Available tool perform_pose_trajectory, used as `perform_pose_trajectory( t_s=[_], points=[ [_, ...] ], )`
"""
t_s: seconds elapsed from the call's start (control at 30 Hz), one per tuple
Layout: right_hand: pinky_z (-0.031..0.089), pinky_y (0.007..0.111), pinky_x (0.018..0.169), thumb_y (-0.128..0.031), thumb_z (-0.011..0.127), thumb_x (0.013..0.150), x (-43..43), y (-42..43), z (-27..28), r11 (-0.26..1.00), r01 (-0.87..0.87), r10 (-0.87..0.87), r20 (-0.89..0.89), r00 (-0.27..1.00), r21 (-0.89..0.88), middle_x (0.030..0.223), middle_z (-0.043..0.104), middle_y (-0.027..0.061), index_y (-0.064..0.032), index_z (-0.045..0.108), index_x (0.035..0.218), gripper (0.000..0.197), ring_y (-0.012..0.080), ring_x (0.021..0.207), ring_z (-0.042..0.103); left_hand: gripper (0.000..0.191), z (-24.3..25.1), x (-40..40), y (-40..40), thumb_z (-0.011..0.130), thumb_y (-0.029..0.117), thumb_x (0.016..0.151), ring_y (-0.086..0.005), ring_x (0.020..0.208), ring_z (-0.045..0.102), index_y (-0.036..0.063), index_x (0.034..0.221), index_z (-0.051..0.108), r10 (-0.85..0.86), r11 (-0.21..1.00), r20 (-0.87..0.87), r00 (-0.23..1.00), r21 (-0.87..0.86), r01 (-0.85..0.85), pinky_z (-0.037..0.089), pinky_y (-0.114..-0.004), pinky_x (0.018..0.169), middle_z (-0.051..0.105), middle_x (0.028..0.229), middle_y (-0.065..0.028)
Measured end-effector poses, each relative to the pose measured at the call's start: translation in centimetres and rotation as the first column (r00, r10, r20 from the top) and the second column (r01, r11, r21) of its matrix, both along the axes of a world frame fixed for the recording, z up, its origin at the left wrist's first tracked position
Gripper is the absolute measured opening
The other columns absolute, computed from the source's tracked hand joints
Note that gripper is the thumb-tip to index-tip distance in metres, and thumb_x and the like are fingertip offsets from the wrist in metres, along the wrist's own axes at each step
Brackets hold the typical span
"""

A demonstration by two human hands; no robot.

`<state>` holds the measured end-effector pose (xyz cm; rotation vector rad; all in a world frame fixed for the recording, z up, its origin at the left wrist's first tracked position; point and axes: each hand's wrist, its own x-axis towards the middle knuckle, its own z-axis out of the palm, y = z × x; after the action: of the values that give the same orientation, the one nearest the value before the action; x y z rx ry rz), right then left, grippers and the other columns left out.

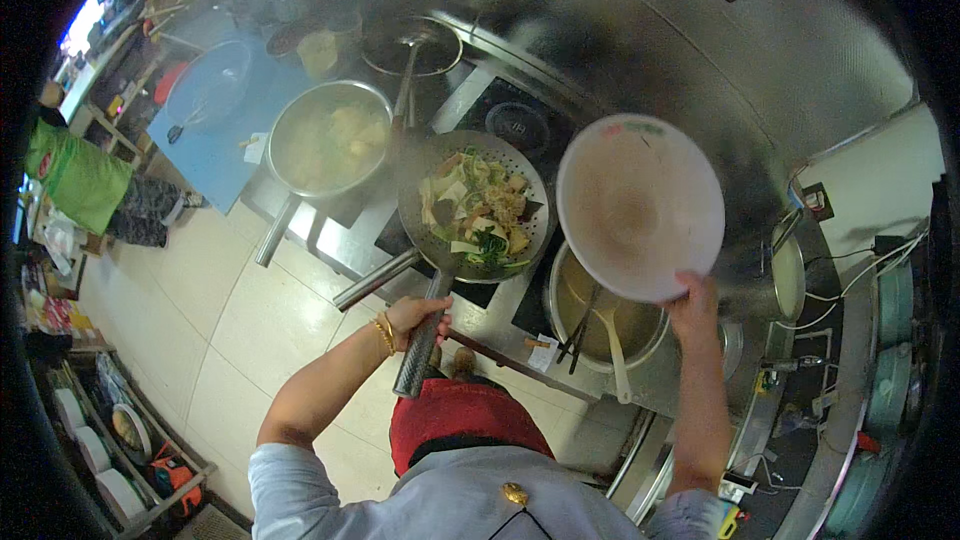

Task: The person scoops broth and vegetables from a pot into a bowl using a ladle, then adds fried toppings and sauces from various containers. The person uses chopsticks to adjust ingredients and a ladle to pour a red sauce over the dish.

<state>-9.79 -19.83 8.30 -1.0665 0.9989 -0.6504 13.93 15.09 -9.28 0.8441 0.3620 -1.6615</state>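
Observation:
My left hand (420, 324) grips the handle of a perforated metal strainer ladle (538, 217), which lies over a long-handled pot and holds leafy greens, tofu-like strips and other cooked food (484, 210). In my right hand (694, 304) is the rim of a large white bowl (637, 202), tilted so that its inside shows; I see no food in it. Below the bowl stands a round pot of brown broth (592, 341) with a pale ladle (616, 352) and dark chopsticks or tongs (577, 334) in it. Left of the strainer, a steaming pot (330, 139) holds pale food.
A dark cooktop plate (517, 127) lies behind the strainer. A blue surface (262, 90) with a clear container extends at the upper left, near a person in a green top (79, 172). A shelf with bowls (120, 450) stands lower left. Cables hang at the right wall.

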Motion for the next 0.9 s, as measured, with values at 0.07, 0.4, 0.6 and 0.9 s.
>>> perform_pose_trajectory(
  t_s=[0.07, 0.4, 0.6, 0.9],
  points=[
    [0.053, 0.039, 0.083, 0.002, 0.053, 0.074, -3.7, 4.0, 0.5, 0.958, 0.213, -0.226, 0.050, 0.973, 0.191, 0.111, 0.054, 0.0143, 0.0018, 0.047, 0.116, 0.043, 0.0269, 0.101, 0.056, 0.015, 1.0, -0.9, -0.3, 0.061, 0.016, 0.088, -0.0153, 0.053, 0.053, 0.0020, 0.086, 0.055, 0.018, 1.000, 0.175, 0.984, -0.022, -0.014, 0.051, -0.032, 0.052, 0.055, 0.069, -0.0066],
    [0.051, 0.040, 0.090, 0.001, 0.053, 0.078, -27.0, 2.9, -3.9, 0.926, 0.370, -0.354, 0.173, 0.919, -0.068, 0.116, 0.054, 0.0157, 0.0074, 0.048, 0.114, 0.037, 0.0291, 0.106, 0.056, 0.020, 16.0, -2.2, -1.8, 0.058, 0.003, 0.085, -0.0094, 0.046, 0.045, 0.0036, 0.102, 0.047, 0.137, 0.981, 0.356, 0.924, -0.178, -0.077, 0.041, -0.026, 0.040, 0.046, 0.064, -0.0032],
    [0.057, 0.031, 0.079, -0.003, 0.053, 0.082, -26.2, 1.0, -5.2, 0.847, 0.486, -0.527, 0.215, 0.822, 0.216, 0.108, 0.057, 0.0138, 0.0066, 0.049, 0.109, 0.028, 0.0232, 0.097, 0.059, 0.021, 9.6, -3.1, -4.2, 0.054, 0.005, 0.087, -0.0094, 0.048, 0.045, 0.0007, 0.107, 0.048, 0.191, 0.974, 0.320, 0.928, -0.182, -0.137, 0.041, -0.027, 0.042, 0.048, 0.067, -0.0026],
    [0.052, 0.039, 0.091, 0.004, 0.050, 0.080, -23.7, 0.8, -6.4, 0.786, 0.478, -0.590, 0.242, 0.770, 0.393, 0.122, 0.052, 0.0174, 0.0026, 0.047, 0.119, 0.039, 0.0314, 0.112, 0.053, 0.018, 14.4, -4.2, -5.8, 0.054, 0.008, 0.088, -0.0076, 0.047, 0.043, 0.0018, 0.103, 0.047, 0.184, 0.970, 0.301, 0.936, -0.212, -0.123, 0.038, -0.026, 0.042, 0.047, 0.067, -0.0015]
  ],
)
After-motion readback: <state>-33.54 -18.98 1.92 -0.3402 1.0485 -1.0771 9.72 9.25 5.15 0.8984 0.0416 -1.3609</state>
